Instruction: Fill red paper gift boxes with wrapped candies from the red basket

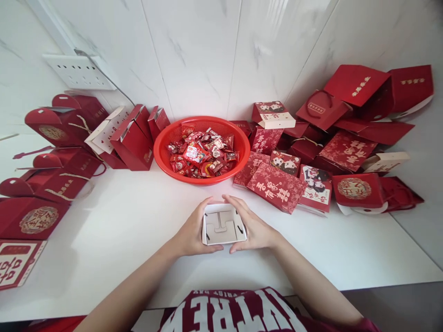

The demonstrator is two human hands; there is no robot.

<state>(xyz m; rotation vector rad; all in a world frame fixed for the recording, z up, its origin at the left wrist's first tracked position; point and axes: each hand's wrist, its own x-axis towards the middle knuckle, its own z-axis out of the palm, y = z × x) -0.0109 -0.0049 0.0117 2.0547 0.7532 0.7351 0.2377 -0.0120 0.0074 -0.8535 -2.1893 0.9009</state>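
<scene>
A small open box [220, 227] with a white inside stands upright near the front of the white table. My left hand [192, 229] is wrapped round its left side, and my right hand [254, 229] holds the right side. Folded bottom flaps and dark cord ends show inside the box. Beyond it sits a red plastic basket [159, 154] with many wrapped candies [202, 154] heaped in it.
Several red gift boxes [41, 219] line the left side of the white table [121, 230]. Flat and folded red boxes [277, 186] are piled at the right. A tiled wall [197, 50] with a socket panel [79, 72] rises behind.
</scene>
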